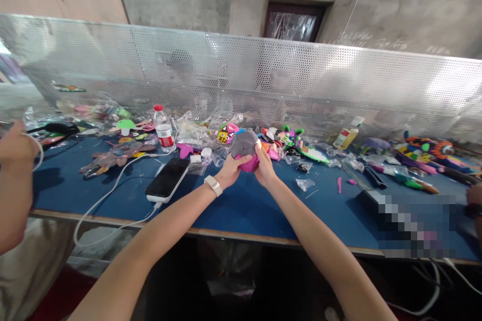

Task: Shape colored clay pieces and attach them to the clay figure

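Note:
Both my hands hold one rounded lump that looks like modelling clay (244, 144), grey on top and magenta below, raised a little over the blue table (241, 205). My left hand (229, 170), with a pale band on its wrist, grips the lump's left side. The fingers of my right hand (265, 164) close on its right side, thumb near the top. Behind the lump lies a pink and yellow cat-faced figure (226, 134). Scraps of pink and purple clay (184, 150) lie left of my hands.
A phone on a white power bank (167, 179) with a looping cable lies left. Behind stand a red-capped bottle (163, 130) and a pump bottle (347, 134). Colourful clay figures (417, 153) and plastic wrap line a perforated metal screen (241, 65). Another person's arm (15, 180) reaches in left.

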The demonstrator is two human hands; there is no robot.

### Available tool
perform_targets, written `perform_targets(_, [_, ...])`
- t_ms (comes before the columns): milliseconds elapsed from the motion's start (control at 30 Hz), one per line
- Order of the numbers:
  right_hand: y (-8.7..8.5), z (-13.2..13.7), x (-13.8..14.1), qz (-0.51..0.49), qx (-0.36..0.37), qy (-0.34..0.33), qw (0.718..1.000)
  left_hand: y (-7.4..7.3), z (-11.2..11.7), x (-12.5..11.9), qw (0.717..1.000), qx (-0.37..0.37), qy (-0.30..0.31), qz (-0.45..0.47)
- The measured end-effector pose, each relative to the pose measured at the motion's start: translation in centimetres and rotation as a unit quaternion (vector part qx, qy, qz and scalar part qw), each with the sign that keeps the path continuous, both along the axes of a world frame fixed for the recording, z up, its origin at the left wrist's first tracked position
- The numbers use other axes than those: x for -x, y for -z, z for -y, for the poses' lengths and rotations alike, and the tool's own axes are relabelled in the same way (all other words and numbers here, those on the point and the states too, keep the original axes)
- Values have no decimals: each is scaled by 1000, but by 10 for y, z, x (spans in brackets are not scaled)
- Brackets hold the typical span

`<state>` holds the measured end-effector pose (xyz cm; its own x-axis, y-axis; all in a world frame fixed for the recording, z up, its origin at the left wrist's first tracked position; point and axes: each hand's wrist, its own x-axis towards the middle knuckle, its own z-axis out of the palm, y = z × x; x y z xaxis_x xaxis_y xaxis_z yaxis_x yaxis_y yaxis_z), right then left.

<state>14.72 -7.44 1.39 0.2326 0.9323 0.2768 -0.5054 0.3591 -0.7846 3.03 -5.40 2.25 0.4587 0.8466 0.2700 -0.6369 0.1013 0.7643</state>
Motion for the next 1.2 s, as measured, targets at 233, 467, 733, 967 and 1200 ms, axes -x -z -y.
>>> perform_targets(233, [-2, 1, -2, 3, 20, -2, 1000, -2, 0, 0, 1000, -12, 0, 7])
perform_targets(467, [-3, 2, -1, 16, 7, 5, 1000, -3, 1, 0, 1000, -13, -16, 2])
perform_targets(733, [-4, 3, 2, 12, -6, 9, 1000, -6, 1, 4, 1000, -5, 23, -10])
perform_targets(967, [-3, 3, 3, 37, -10, 43, 998, -8, 3, 3, 1000, -16, 9, -7])
perform_targets(1200, [-5, 4, 1, 32, -13, 39, 999, -9, 3, 3, 1000, -22, 8, -7])
